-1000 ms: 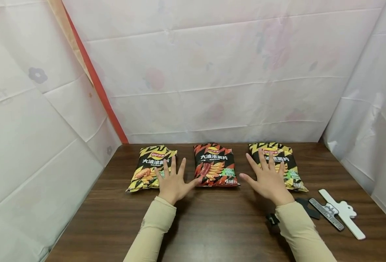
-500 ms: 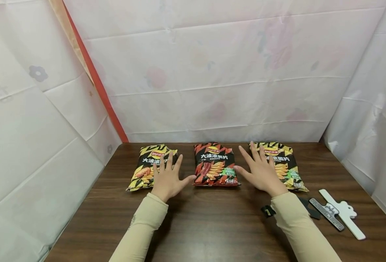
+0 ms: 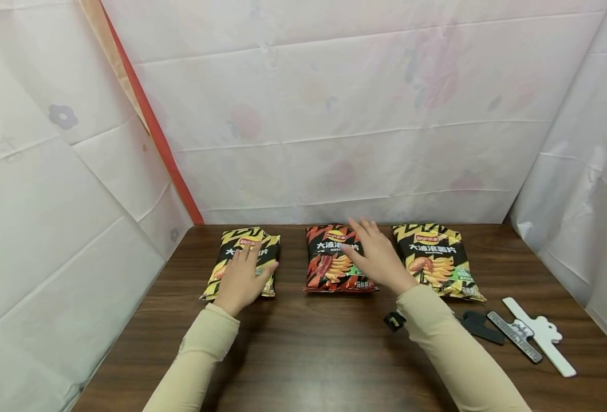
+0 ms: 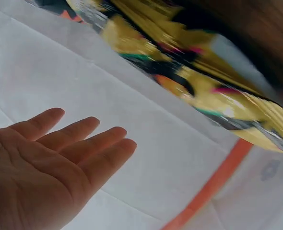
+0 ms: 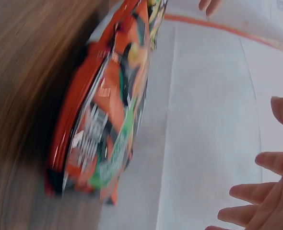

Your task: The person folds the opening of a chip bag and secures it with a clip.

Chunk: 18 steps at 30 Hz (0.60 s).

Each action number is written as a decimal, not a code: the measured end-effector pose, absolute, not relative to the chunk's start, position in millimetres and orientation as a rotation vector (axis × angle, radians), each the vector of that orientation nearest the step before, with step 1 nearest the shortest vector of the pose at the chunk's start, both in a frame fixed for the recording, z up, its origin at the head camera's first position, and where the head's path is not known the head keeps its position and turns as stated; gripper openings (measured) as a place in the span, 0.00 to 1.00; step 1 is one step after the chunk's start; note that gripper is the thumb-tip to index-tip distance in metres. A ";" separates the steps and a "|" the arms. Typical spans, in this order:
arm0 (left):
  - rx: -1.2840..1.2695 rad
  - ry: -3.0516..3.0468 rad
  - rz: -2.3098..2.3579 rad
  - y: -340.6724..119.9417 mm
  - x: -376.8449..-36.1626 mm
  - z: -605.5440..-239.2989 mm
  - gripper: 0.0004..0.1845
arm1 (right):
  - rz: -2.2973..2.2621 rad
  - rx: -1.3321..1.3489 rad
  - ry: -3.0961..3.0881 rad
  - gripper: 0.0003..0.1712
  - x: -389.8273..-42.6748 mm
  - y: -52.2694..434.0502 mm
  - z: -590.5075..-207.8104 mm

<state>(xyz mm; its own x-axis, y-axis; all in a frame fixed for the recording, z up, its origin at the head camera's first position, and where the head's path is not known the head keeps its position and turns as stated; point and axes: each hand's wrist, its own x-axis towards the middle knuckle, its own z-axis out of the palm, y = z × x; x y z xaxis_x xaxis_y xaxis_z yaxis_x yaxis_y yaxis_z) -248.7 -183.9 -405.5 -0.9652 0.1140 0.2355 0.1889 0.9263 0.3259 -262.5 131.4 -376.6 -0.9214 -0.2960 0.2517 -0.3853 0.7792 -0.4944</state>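
Over the red chip bag the right hand hovers, fingers apart and straight: light, crinkly, slippery, so best pinched at its top seam.

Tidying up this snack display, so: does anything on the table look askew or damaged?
Nothing stands out. The three chip bags, left yellow bag, red bag and right yellow bag, lie flat in a row, apparently unopened. The clips lie loosely at the right.
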 end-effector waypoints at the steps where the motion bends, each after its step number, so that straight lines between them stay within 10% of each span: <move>1: -0.228 -2.867 -0.533 -188.1 -248.7 -405.3 0.39 | 0.855 0.555 -2.800 0.41 -263.7 126.9 -377.0; 18: -0.008 -2.911 -0.829 -250.6 -253.7 -405.4 0.42 | 1.164 0.636 -2.823 0.39 -280.3 55.8 -389.3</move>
